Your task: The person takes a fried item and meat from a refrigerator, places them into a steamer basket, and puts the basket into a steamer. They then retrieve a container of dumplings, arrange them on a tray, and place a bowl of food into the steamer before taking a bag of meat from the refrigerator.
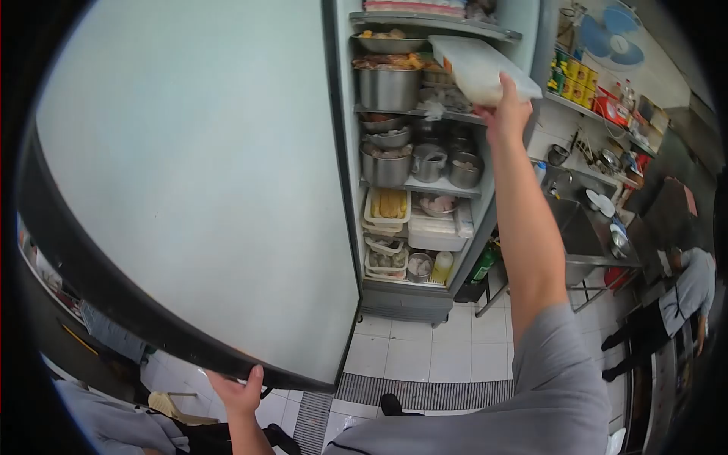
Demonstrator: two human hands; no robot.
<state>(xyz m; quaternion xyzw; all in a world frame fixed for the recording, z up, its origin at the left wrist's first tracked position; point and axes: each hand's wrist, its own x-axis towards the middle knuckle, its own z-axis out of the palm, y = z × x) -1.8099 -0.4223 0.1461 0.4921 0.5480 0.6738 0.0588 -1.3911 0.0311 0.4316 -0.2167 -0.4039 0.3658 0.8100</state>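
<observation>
My right hand (pixel 506 114) is raised to the upper part of an open upright fridge (pixel 406 299), closed on one end of a pale, translucent, flat plastic container (pixel 485 68). That container is tilted, its far end at the shelf opening beside a large steel pot (pixel 388 87) heaped with food. What it holds cannot be made out. Low on the left, my left hand (pixel 239 388) grips the dark-framed edge of the fridge door (pixel 205 189), thumb on the near side. The door stands wide open and fills the left of the view.
Lower shelves carry steel pots (pixel 387 165), a white tray of yellow food (pixel 389 203) and a yellowish bottle (pixel 442 267). A sink (pixel 576 224) and a blue fan (pixel 613 36) are on the right. Other people stand at right (pixel 686 292) and lower left (pixel 114 417). A floor grating (pixel 425 390) crosses below.
</observation>
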